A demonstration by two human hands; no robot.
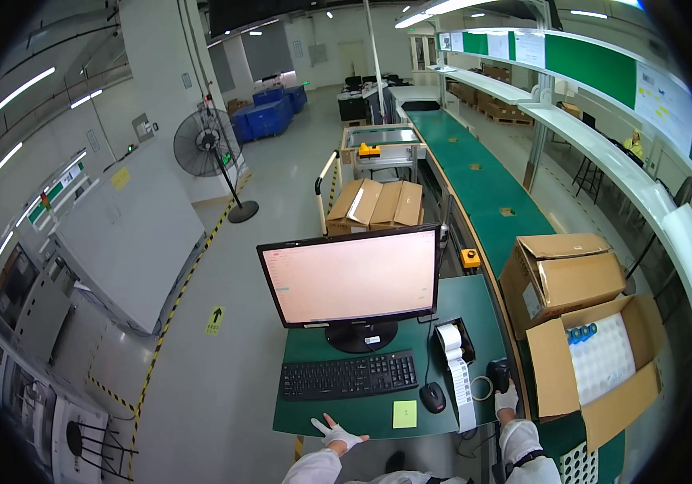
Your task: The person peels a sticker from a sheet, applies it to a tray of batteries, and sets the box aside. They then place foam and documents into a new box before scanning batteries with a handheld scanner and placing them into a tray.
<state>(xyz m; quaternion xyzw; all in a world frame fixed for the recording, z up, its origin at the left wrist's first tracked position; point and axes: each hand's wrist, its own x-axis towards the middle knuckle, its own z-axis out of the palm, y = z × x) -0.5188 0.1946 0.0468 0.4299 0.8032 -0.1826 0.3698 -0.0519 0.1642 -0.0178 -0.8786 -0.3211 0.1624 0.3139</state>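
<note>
My left hand (pixel 339 435), in a white glove with bare fingertips, is at the front edge of the green desk (pixel 301 419), fingers spread and nothing in them. At the desk's right side my right hand (pixel 506 398), gloved too, is closed on a black handheld scanner (pixel 498 373); its fingers are partly hidden. Beside the scanner lies a tape ring (pixel 482 388). A strip of white labels (pixel 462 391) runs from a black roll holder (pixel 465 343) toward the front edge. Left of it are a black mouse (pixel 433 397), a yellow-green sticky note (pixel 405 414) and a black keyboard (pixel 349 375).
A lit monitor (pixel 354 278) stands behind the keyboard. To my right, an open carton (pixel 551 355) holds a white tray with several blue pieces; a closed carton (pixel 576 278) is behind it. A white perforated tray (pixel 580 465) lies nearby. A green conveyor (pixel 475 169) stretches away.
</note>
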